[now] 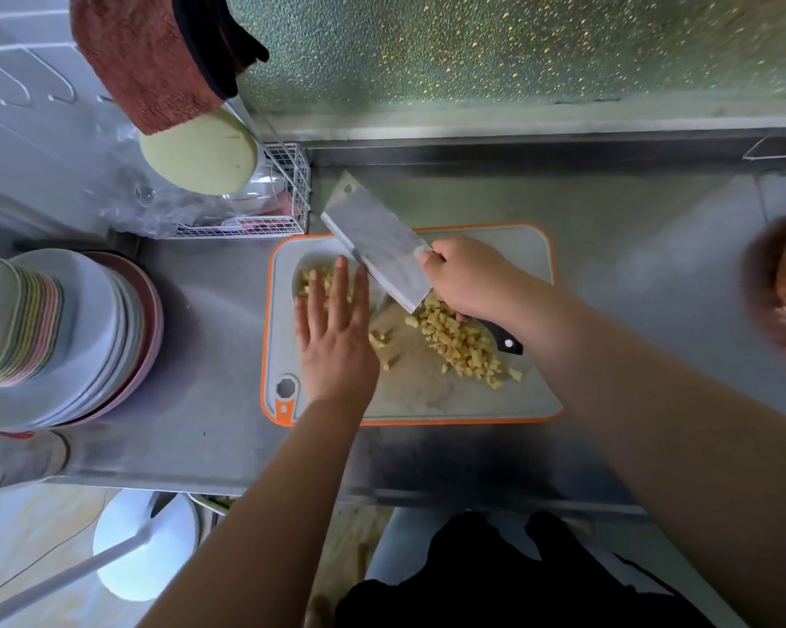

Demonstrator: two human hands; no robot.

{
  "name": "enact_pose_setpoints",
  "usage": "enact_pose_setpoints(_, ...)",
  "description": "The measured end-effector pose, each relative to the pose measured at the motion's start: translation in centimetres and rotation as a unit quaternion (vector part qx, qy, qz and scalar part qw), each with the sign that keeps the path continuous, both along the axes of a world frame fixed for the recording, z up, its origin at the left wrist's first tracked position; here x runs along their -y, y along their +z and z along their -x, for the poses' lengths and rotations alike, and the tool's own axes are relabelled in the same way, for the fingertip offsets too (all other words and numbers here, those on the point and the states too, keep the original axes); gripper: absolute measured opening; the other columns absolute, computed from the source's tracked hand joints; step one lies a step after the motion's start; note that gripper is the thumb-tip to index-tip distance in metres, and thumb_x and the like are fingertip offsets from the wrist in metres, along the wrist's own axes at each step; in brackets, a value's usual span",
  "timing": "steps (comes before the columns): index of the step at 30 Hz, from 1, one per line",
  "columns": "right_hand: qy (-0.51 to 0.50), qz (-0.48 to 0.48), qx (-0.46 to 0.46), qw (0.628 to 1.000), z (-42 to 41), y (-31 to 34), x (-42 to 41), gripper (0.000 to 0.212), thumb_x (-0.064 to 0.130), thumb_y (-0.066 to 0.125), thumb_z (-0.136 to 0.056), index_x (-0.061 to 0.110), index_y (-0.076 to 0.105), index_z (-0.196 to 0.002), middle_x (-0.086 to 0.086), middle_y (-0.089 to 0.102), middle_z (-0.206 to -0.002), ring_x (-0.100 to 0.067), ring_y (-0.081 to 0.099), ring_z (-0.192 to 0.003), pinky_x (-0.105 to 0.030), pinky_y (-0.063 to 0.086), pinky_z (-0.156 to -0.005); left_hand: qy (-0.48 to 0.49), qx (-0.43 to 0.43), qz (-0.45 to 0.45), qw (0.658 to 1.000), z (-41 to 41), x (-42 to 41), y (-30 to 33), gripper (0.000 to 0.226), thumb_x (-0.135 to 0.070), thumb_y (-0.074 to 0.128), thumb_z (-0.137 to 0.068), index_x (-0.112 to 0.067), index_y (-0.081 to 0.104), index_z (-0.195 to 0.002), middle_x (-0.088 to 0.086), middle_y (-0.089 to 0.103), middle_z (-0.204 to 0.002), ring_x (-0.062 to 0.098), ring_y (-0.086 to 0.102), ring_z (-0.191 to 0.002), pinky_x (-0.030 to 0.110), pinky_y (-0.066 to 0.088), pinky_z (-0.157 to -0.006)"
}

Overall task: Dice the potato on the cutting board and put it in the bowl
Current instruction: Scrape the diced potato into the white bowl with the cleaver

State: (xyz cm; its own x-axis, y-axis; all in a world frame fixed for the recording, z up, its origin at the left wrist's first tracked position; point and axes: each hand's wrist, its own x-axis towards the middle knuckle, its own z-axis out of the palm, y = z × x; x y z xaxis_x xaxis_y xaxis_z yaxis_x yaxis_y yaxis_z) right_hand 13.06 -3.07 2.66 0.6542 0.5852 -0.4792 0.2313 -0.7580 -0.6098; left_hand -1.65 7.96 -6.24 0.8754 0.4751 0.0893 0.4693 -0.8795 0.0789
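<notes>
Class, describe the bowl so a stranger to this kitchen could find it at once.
Find the orange-rimmed cutting board on the steel counter. At its far left corner sits a white bowl, partly under the left hand. Unlike the stacked plates nearby, it holds diced potato.

Diced potato (461, 342) on cutting board (509, 396)

Stack of plates (110, 337) at left on the steel counter (631, 247), pastel rims piled on top; white wire rack (291, 192) behind, holding clear plastic and a pale green round lid (198, 158); reddish towel (142, 61) hanging above; green speckled wall (518, 43) at back; brown blurred object (785, 283) at far right
</notes>
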Motion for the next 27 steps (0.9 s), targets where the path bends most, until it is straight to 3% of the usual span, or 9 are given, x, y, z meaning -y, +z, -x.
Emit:
enact_pose_setpoints(3, -0.028, -0.031, 0.012, 0.999, -0.1, -0.4, 1.7, 0.038, 0.036, 0.030, -0.100, 0.014, 0.044, -0.073, -0.010, 0.058, -0.076, -0.020, 0.052, -0.058, -0.034, 0.044, -0.062, 0.050, -0.003, 0.041, 0.998, -0.7, -1.0, -0.2, 0.066, -0.006, 0.047, -0.081, -0.015, 0.036, -0.146, 0.005, 0.017, -0.159, 0.031, 0.008, -0.147, 0.040, -0.005, -0.117)
enact_pose_setpoints(6, -0.067, -0.063, 0.044, 0.995, -0.3, -1.7, 4.4, 0.037, 0.035, 0.035, -0.100, 0.011, 0.044, -0.073, -0.016, 0.059, -0.077, -0.025, 0.052, -0.061, -0.038, 0.045, -0.063, 0.081, 0.079, 0.071, 0.991, -0.9, -1.1, 0.1, 0.033, -0.020, 0.055, -0.089, -0.014, 0.059, -0.121, 0.013, 0.041, -0.146, 0.036, 0.032, -0.136, 0.045, 0.020, -0.112)
enact_pose_setpoints(8, -0.090, -0.057, 0.081, 0.991, -0.5, -3.4, 6.7, 0.035, 0.032, 0.038, -0.100, 0.014, 0.041, -0.070, -0.009, 0.052, -0.067, -0.027, 0.048, -0.063, -0.036, 0.034, -0.059, 0.083, 0.118, 0.066, 0.987, -0.7, -0.7, 0.2, 0.019, -0.027, 0.056, -0.089, -0.017, 0.066, -0.101, 0.012, 0.054, -0.129, 0.037, 0.044, -0.118, 0.047, 0.037, -0.097)
enact_pose_setpoints(10, -0.089, -0.037, 0.126, 0.987, -0.8, -5.4, 8.9, 0.028, 0.026, 0.040, -0.100, 0.014, 0.042, -0.075, -0.002, 0.043, -0.062, -0.029, 0.047, -0.066, -0.032, 0.028, -0.058, 0.074, 0.141, 0.043, 0.986, -0.4, 0.0, 0.1, 0.013, -0.025, 0.057, -0.090, -0.018, 0.067, -0.094, 0.010, 0.056, -0.121, 0.035, 0.045, -0.103, 0.044, 0.038, -0.086)
enact_pose_setpoints(12, -0.066, -0.021, 0.160, 0.985, -0.9, -7.2, 10.7, 0.016, 0.020, 0.041, -0.098, 0.011, 0.055, -0.098, -0.008, 0.051, -0.075, -0.034, 0.053, -0.076, -0.031, 0.032, -0.062, 0.070, 0.165, 0.034, 0.983, 0.0, 1.1, -0.2, 0.015, -0.019, 0.057, -0.090, -0.017, 0.066, -0.103, 0.011, 0.054, -0.122, 0.033, 0.044, -0.100, 0.043, 0.037, -0.085)
enact_pose_setpoints(14, -0.036, 0.019, 0.175, 0.984, -0.8, -8.5, 12.0, 0.031, 0.016, 0.042, -0.097, 0.015, 0.053, -0.126, -0.019, 0.053, -0.096, -0.039, 0.054, -0.090, -0.037, 0.043, -0.073, 0.060, 0.192, 0.047, 0.978, 0.7, 2.5, -0.7, 0.024, -0.015, 0.057, -0.090, -0.013, 0.062, -0.113, 0.013, 0.053, -0.123, 0.033, 0.045, -0.102, 0.042, 0.037, -0.087)
enact_pose_setpoints(16, -0.009, 0.061, 0.194, 0.979, -0.5, -9.1, 12.6, 0.039, 0.017, 0.043, -0.097, 0.021, 0.048, -0.136, -0.020, 0.051, -0.104, -0.039, 0.051, -0.095, -0.042, 0.042, -0.079, 0.051, 0.210, 0.076, 0.973, 1.9, 4.0, -1.8, 0.025, -0.013, 0.055, -0.091, -0.009, 0.059, -0.115, 0.015, 0.054, -0.120, 0.033, 0.048, -0.104, 0.042, 0.038, -0.090)
enact_pose_setpoints(23, 0.097, 0.046, 0.212, 0.971, 0.9, -8.9, 14.4, 0.036, 0.024, 0.043, -0.098, 0.028, 0.051, -0.133, -0.008, 0.052, -0.101, -0.029, 0.053, -0.093, -0.039, 0.044, -0.076, 0.212, 0.115, 0.235, 0.942, 3.5, 5.2, -5.5, 0.053, -0.035, 0.038, -0.090, -0.008, 0.048, -0.134, 0.013, 0.046, -0.137, 0.034, 0.040, -0.127, 0.049, 0.030, -0.108)
enact_pose_setpoints(27, -0.046, -0.008, 0.100, 0.994, 0.8, -8.6, 14.9, 0.026, 0.023, 0.039, -0.099, 0.016, 0.053, -0.120, -0.009, 0.058, -0.106, -0.026, 0.055, -0.097, -0.036, 0.043, -0.081, 0.183, 0.097, 0.241, 0.948, 2.3, 5.5, -5.8, 0.062, -0.046, 0.031, -0.093, -0.008, 0.042, -0.141, 0.012, 0.038, -0.147, 0.031, 0.031, -0.137, 0.048, 0.024, -0.114)
